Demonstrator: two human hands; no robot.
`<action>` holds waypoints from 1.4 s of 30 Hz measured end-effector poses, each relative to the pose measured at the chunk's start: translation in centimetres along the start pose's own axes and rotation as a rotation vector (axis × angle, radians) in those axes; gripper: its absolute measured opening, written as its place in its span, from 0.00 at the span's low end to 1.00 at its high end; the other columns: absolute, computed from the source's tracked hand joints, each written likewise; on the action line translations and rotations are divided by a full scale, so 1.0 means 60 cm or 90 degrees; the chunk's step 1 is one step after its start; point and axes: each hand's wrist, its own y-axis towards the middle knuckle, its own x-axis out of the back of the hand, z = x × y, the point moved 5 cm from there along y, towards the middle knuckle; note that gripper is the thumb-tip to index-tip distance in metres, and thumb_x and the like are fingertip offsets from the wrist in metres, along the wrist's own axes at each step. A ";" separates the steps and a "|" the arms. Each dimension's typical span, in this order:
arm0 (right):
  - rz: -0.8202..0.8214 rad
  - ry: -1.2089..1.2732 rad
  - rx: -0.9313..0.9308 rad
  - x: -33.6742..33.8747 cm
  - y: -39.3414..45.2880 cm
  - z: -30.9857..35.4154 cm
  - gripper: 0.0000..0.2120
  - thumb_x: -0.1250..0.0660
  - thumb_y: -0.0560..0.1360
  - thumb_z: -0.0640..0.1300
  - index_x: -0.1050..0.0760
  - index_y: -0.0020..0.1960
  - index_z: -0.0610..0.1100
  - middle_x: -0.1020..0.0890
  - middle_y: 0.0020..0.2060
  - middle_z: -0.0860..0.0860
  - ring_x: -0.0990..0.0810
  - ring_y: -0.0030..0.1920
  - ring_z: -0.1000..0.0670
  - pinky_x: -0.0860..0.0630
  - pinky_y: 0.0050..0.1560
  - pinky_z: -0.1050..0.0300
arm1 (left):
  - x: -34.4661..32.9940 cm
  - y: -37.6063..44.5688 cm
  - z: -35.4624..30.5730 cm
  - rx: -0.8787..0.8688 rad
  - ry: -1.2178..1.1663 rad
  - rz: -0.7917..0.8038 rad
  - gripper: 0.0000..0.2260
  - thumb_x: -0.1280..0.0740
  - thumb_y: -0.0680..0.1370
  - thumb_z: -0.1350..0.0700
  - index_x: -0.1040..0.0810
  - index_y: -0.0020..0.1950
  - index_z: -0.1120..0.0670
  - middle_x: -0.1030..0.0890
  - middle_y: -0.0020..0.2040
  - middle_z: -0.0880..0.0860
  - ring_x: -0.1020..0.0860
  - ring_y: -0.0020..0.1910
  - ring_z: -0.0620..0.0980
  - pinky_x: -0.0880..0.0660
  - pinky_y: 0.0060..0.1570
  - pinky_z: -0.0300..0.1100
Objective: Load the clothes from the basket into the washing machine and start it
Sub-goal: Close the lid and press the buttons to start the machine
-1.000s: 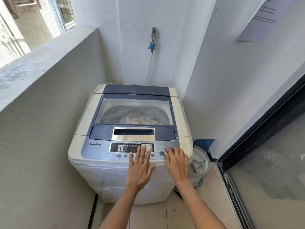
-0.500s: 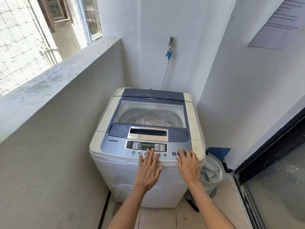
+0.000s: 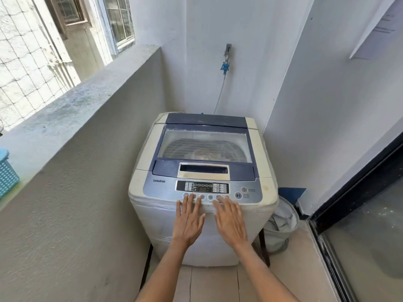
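Note:
A white top-loading washing machine (image 3: 144, 162) stands in the balcony corner with its blue-framed clear lid (image 3: 205, 147) shut; pale clothes show dimly through it. Its control panel (image 3: 202, 188) runs along the front edge. My left hand (image 3: 189, 219) and my right hand (image 3: 230, 219) lie flat with straight fingers over the machine's front edge, fingertips at the lower row of buttons. Both hold nothing. A grey laundry basket (image 3: 281, 229) sits on the floor to the right of the machine, with crumpled fabric lining visible inside.
A concrete parapet wall (image 3: 72, 110) runs along the left with a blue plastic basket (image 3: 6, 173) on its ledge. A tap and hose (image 3: 225, 66) hang on the back wall. A dark-framed glass sliding door (image 3: 359, 214) closes the right side.
The view has pulled back and up from the machine. My right hand has slid left off the start button area to the lower row of buttons; both hands sit lower on the front edge.

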 end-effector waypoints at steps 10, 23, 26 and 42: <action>0.096 0.023 -0.023 -0.028 0.011 0.061 0.20 0.45 0.76 0.51 0.27 0.66 0.51 0.22 0.63 0.51 0.25 0.65 0.48 0.41 0.68 0.49 | 0.004 0.012 0.026 -0.064 0.020 0.042 0.26 0.60 0.82 0.44 0.32 0.70 0.54 0.25 0.67 0.57 0.28 0.67 0.58 0.51 0.70 0.52; 0.083 -0.020 -0.111 0.001 0.001 -0.030 0.21 0.47 0.77 0.52 0.27 0.65 0.48 0.22 0.63 0.49 0.24 0.65 0.48 0.41 0.68 0.51 | 0.018 0.034 -0.072 -0.194 0.050 0.061 0.33 0.65 0.80 0.42 0.33 0.73 0.56 0.35 0.74 0.55 0.36 0.73 0.56 0.46 0.73 0.53; 0.062 -0.042 -0.114 0.006 -0.002 -0.058 0.20 0.48 0.78 0.52 0.29 0.67 0.50 0.23 0.64 0.47 0.26 0.66 0.47 0.33 0.69 0.51 | 0.008 0.042 -0.090 -0.188 0.066 0.117 0.24 0.52 0.80 0.45 0.23 0.64 0.54 0.23 0.65 0.55 0.23 0.63 0.55 0.28 0.62 0.53; -0.067 -0.058 -0.079 0.052 0.015 -0.084 0.14 0.35 0.75 0.44 0.23 0.60 0.42 0.18 0.50 0.47 0.20 0.50 0.48 0.20 0.47 0.58 | 0.015 0.060 -0.129 -0.184 0.103 0.037 0.21 0.49 0.77 0.46 0.22 0.63 0.48 0.20 0.56 0.57 0.20 0.54 0.58 0.23 0.52 0.57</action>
